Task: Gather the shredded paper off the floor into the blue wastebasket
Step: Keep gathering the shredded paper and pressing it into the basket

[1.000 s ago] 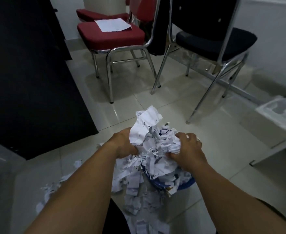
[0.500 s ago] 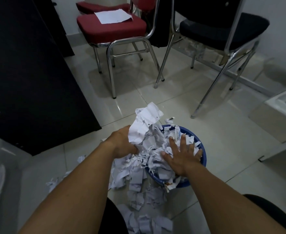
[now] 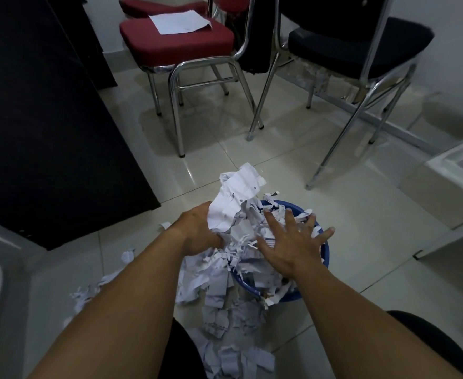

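Both our hands are on the shredded paper [image 3: 241,235], heaped in the round blue wastebasket [image 3: 325,251]. Our left hand [image 3: 197,228] curls its fingers into a crumpled white bundle at the left rim and grips it. Our right hand [image 3: 290,247] lies flat, fingers spread wide, pressing the thin curly strips. More torn pieces lie on the glossy tile floor [image 3: 361,228], near and left.

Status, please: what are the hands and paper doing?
Left hand grips shredded paper beside rim. Right hand flat, pressing paper into blue wastebasket. Scraps litter floor.
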